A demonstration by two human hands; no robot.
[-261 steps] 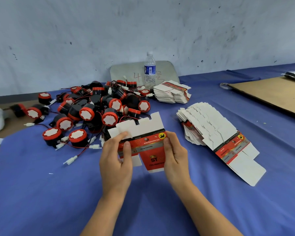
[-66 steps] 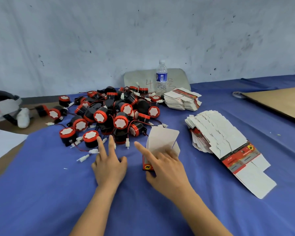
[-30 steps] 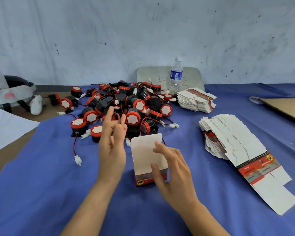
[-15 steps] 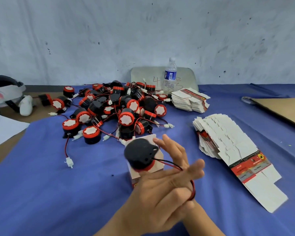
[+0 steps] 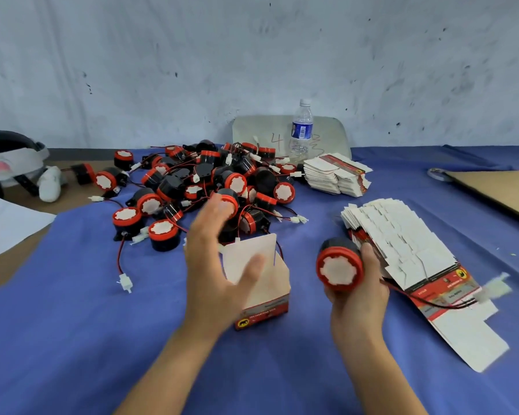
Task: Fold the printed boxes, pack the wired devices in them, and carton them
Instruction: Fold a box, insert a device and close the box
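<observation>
My right hand [image 5: 358, 301] grips a wired device [image 5: 339, 268]; my left hand [image 5: 215, 277], fingers relaxed, is at the printed box [image 5: 274, 292].

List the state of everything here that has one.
Printed box, folded, upright, top open.
Held device, gripped by right hand, wire trailing.
Left hand, open, at the box.
Device pile, loose, unpacked.
Flat boxes, unfolded, fanned.
Water bottle, upright, capped.
</observation>
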